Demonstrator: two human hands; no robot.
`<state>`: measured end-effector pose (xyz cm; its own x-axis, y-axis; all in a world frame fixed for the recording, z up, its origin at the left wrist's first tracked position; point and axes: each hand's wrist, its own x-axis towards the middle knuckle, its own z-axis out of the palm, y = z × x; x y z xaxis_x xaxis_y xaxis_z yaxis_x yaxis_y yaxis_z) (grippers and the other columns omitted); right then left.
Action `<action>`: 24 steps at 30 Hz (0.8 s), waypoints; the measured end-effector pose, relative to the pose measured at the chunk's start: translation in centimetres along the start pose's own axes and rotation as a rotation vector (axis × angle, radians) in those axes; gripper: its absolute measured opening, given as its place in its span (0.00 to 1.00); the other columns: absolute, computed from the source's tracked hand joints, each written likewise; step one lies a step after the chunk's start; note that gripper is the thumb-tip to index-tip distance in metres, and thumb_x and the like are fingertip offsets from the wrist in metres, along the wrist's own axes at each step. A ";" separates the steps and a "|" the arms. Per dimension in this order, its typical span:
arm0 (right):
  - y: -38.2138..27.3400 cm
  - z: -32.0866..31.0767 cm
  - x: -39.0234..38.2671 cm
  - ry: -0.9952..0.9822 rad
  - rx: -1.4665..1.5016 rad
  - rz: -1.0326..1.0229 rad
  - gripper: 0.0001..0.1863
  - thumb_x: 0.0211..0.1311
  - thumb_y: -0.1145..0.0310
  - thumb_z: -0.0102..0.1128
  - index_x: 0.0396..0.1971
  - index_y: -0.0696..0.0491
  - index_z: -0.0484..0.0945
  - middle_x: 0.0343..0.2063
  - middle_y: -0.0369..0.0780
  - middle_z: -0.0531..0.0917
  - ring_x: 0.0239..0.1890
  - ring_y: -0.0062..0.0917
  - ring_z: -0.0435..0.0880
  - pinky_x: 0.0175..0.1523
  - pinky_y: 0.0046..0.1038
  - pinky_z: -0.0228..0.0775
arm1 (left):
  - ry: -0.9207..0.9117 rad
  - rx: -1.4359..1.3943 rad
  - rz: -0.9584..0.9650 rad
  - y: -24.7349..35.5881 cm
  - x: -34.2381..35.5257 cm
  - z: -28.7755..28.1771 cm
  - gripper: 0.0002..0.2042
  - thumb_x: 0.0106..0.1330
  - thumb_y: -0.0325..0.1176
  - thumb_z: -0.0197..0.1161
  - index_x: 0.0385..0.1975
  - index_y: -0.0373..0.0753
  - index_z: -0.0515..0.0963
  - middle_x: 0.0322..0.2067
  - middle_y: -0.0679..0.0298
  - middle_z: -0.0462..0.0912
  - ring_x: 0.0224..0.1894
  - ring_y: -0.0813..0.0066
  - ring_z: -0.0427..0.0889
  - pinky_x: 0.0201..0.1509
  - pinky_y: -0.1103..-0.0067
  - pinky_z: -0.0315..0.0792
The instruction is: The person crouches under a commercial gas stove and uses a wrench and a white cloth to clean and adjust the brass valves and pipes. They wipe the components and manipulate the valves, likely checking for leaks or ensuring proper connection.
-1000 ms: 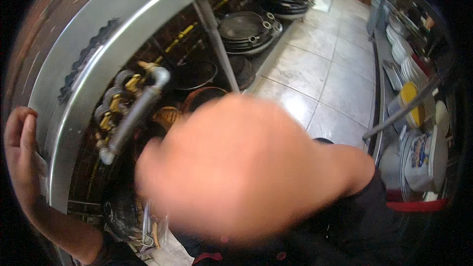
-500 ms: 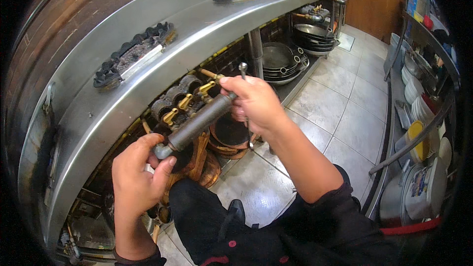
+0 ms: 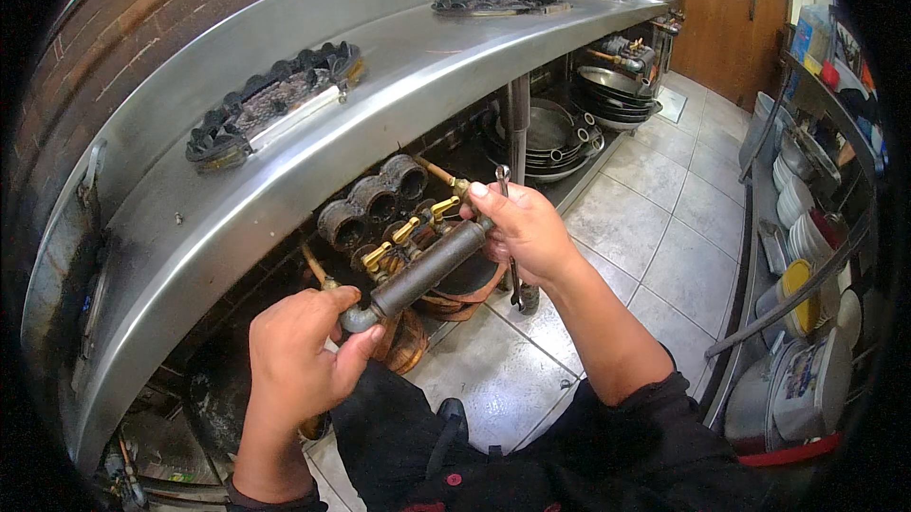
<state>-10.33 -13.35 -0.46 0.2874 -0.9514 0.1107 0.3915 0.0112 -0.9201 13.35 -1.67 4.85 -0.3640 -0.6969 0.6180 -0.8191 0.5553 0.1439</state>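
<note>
Left hand (image 3: 308, 346): grips the grey elbow (image 3: 359, 319) at the near end of a dark pipe (image 3: 430, 272). Pipe: runs slantwise below the level of the steel counter (image 3: 408, 61), between both hands. Right hand (image 3: 533, 235): is closed on the pipe's far end, with a wrench (image 3: 513, 277) in the same grip. Beyond: brass valves (image 3: 406, 230). Farther: stacked pans (image 3: 546, 125). Farthest: wooden door (image 3: 714, 18).

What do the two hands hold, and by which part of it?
The left hand grips the pipe by the grey elbow at its near end; the right hand holds the pipe's far end and a wrench by its middle.
</note>
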 end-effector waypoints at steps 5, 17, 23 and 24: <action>0.6 -2.2 -1.0 0.051 0.020 0.006 0.18 0.67 0.53 0.51 0.32 0.55 0.74 0.12 0.28 0.62 0.13 0.12 0.59 0.17 0.16 0.50 | 0.371 -0.185 -0.056 -2.6 -4.8 2.6 0.21 0.54 0.39 0.66 0.42 0.32 0.73 0.18 0.66 0.68 0.18 0.77 0.66 0.24 0.82 0.62; 3.6 -2.6 -5.6 0.158 -0.633 -0.336 0.16 0.67 0.62 0.50 0.43 0.59 0.77 0.16 0.32 0.74 0.17 0.17 0.68 0.25 0.19 0.62 | 0.426 -1.531 -0.930 -10.4 -7.6 14.8 0.15 0.66 0.27 0.45 0.51 0.38 0.67 0.45 0.60 0.74 0.48 0.62 0.75 0.54 0.65 0.71; 1.0 2.6 -5.0 0.126 -0.930 -0.786 0.24 0.54 0.64 0.66 0.50 0.59 0.74 0.17 0.34 0.72 0.17 0.14 0.65 0.23 0.18 0.57 | 0.304 -1.081 -0.626 -18.4 -0.2 17.7 0.16 0.66 0.29 0.48 0.53 0.37 0.67 0.49 0.59 0.73 0.50 0.65 0.75 0.55 0.69 0.70; 1.5 2.6 -4.4 0.134 -0.987 -0.840 0.25 0.54 0.64 0.66 0.50 0.59 0.74 0.17 0.33 0.71 0.17 0.14 0.65 0.23 0.17 0.56 | 0.228 -1.211 -0.582 -17.9 1.1 18.0 0.16 0.66 0.29 0.49 0.53 0.37 0.67 0.49 0.59 0.73 0.50 0.65 0.75 0.55 0.69 0.70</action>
<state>-8.72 -8.30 -1.36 0.1586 -0.5810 0.7983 -0.4127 -0.7735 -0.4810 19.64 -20.53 -10.94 0.0750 -0.9404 0.3318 0.1142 0.3387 0.9340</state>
